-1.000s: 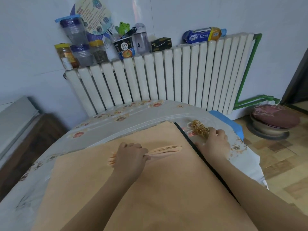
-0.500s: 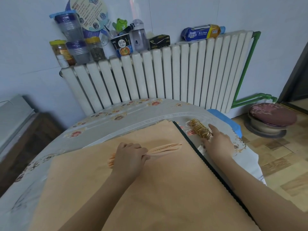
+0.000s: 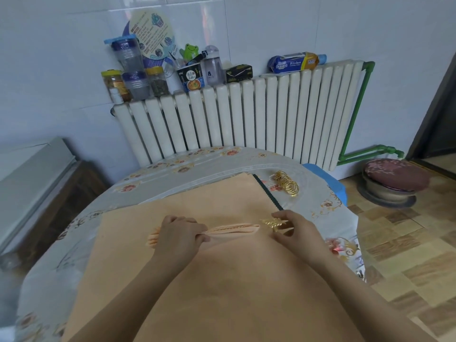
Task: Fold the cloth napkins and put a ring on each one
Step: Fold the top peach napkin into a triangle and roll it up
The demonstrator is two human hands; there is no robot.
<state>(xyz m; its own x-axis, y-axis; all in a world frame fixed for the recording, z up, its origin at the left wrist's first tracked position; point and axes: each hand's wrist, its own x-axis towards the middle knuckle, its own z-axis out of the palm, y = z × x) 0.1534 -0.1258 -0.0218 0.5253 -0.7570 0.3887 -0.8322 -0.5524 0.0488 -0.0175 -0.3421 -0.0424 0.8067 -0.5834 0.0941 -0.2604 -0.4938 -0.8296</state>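
Pleated napkin at frame centre: left hand grips it, right hand pinches a gold ring beside its end.

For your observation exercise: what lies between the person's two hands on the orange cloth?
In the head view, the free end of the pleated napkin stretches from the left hand toward the right hand, which holds a gold ring at its tip.

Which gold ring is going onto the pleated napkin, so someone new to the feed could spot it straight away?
Start at the round table under the white radiator, covered by peach cloth. On that cloth the left hand grips a pleated napkin; just beyond the napkin's right tip, the right hand pinches the ring. It has a leafy gold ornament, unlike the plain rings piled farther back.
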